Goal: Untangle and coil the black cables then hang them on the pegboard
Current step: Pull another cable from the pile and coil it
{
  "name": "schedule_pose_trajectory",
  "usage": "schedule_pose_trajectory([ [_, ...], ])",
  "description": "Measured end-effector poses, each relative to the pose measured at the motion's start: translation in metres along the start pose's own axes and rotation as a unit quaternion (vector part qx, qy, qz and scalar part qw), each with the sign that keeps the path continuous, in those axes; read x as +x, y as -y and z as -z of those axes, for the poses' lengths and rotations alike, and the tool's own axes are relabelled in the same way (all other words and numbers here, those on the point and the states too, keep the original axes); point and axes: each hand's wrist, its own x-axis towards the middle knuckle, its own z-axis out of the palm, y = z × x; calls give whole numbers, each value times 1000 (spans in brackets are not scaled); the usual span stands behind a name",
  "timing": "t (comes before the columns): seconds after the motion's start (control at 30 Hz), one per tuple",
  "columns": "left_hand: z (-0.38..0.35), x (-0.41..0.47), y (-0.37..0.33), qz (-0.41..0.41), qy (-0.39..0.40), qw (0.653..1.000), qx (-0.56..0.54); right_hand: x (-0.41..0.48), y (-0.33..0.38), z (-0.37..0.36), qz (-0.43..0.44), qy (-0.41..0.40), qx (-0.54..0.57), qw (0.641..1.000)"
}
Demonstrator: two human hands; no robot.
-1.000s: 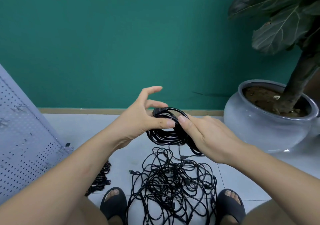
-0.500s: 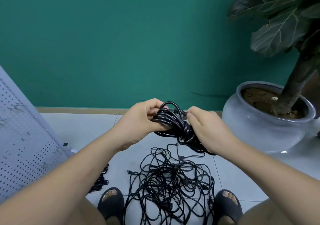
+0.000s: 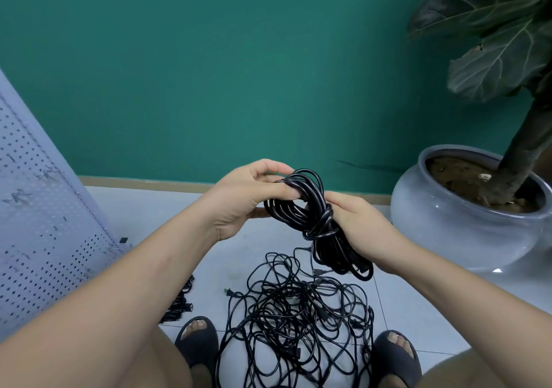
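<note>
The left hand (image 3: 248,199) curls its fingers round the top of the black cable bundle (image 3: 310,214). The right hand (image 3: 361,232) grips its wrapped middle. The bundle is up in the air, above the messy cables (image 3: 295,313) on the floor (image 3: 143,208). The pegboard (image 3: 38,238) is on the left.

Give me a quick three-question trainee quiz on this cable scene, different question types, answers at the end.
1. True or false: both the left hand and the right hand hold the coiled cable bundle.
2. Where does the tangled pile lie? A: on the floor between the feet. B: on a table. C: on a hook.
3. Fill in: the pegboard stands on the person's ___ side.
Key: 1 true; 2 A; 3 left.
</note>
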Motion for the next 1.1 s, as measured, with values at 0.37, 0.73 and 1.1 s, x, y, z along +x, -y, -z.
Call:
schedule_pose_trajectory([
  [0.37,-1,5,10,29,-29,999,10,2,-7,-1,-33,35,119,992],
  [0.73,-6,11,10,34,-16,999,-31,-1,-1,-3,-39,7,129,991],
  [1.1,-23,14,22,40,-61,995,-72,-9,9,-8,23,-35,-48,998],
])
